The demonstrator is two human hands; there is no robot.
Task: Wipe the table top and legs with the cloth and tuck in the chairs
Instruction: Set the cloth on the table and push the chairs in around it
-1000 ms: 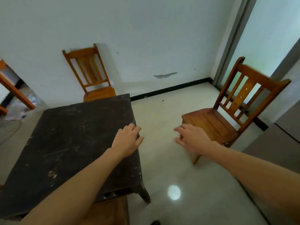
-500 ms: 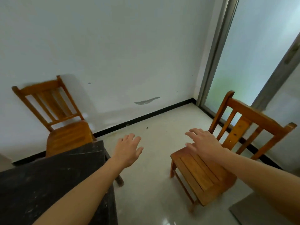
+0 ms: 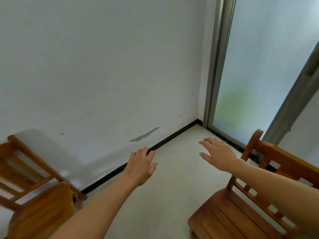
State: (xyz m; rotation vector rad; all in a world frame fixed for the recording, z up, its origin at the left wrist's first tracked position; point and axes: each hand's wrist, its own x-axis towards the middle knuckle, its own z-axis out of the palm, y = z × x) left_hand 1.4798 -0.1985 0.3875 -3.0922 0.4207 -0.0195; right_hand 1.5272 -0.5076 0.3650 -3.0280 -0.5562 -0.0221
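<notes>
Two wooden chairs are in view. One chair [image 3: 241, 216] stands at the lower right, its slatted seat facing me and its backrest toward the window. The other chair [image 3: 34, 200] stands at the lower left against the wall, blurred by motion. My left hand [image 3: 140, 165] hovers in the air over the floor between them, fingers spread, holding nothing. Near the top rail of the right chair, without touching it, my right hand [image 3: 218, 155] is stretched out flat and empty. The dark table and the cloth are out of frame.
A white wall [image 3: 103, 66] with a black skirting board [image 3: 155, 145] runs across the back. A tall frosted glass door [image 3: 259, 75] in a grey frame fills the right. Pale floor [image 3: 172, 195] lies between the chairs.
The view has swung up and to the right, so the dark table has left the frame. My left hand lifted off the table edge. Both hands now reach forward in the air.
</notes>
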